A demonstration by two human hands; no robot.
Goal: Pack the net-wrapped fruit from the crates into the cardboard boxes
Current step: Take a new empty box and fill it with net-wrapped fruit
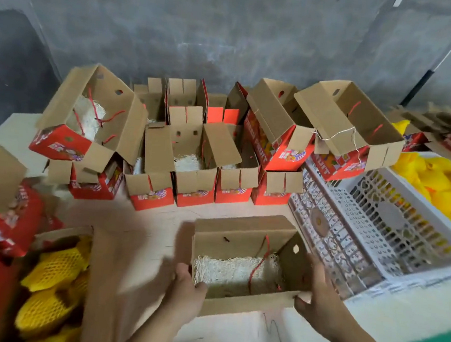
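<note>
Positioning an empty cardboard box [244,257], lower centre: left hand [185,290] and right hand [317,296] each in a curled grip on its near corners. Next, presumably: reaching right for net-wrapped fruit [441,184] in the white crate [394,226].

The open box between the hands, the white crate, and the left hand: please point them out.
open box [243,233]: head view, far inner wall.
white crate [389,218]: head view, perforated side wall.
left hand [185,292]: head view, back of hand.
</note>
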